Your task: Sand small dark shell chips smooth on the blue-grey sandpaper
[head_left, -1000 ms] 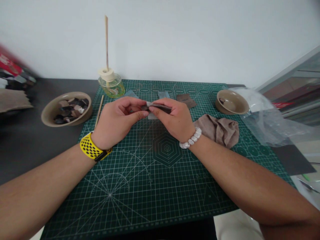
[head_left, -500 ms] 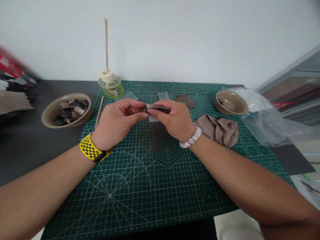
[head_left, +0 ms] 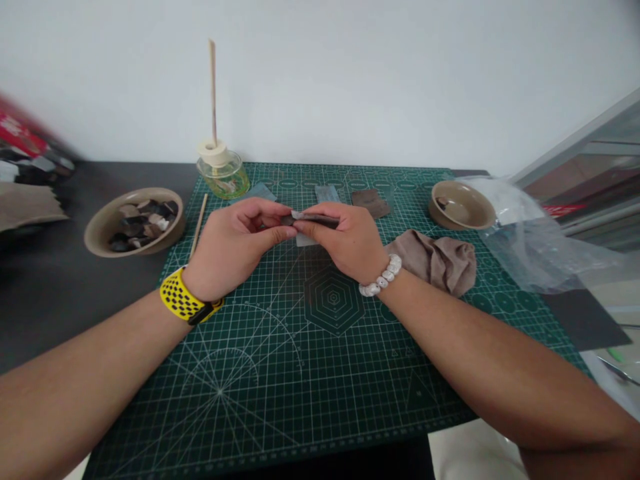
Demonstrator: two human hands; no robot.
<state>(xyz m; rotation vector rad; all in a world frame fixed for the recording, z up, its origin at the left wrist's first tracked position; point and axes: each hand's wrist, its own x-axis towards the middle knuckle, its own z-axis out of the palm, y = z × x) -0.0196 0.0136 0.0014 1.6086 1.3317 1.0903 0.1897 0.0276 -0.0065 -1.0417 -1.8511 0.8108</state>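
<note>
My left hand [head_left: 227, 250], with a yellow strap at its wrist, pinches a small dark piece [head_left: 287, 220] between thumb and fingers. Most of that piece is covered, so its kind is unclear. My right hand [head_left: 353, 240], wearing a beaded bracelet, grips a folded sheet of sandpaper [head_left: 324, 219], dark on its upper face. The sheet's pale end meets the dark piece where the fingertips come together. Just below the thumbs a light grey flat piece [head_left: 305, 240] shows, partly hidden. Both hands are above the green cutting mat [head_left: 280, 373].
At left stands a bowl [head_left: 93, 237] of dark and brown chunks, beside a thin stick [head_left: 199, 223] and a reed diffuser [head_left: 223, 175]. Behind my hands lie blue-grey sheets [head_left: 327, 194] and a brown sheet [head_left: 371, 203]. A crumpled cloth [head_left: 440, 260], another bowl [head_left: 467, 217] and a plastic bag [head_left: 540, 247] are right.
The sandpaper end and my right fingertips have shifted slightly left against the dark piece. My left hand keeps its hold in nearly the same place.
</note>
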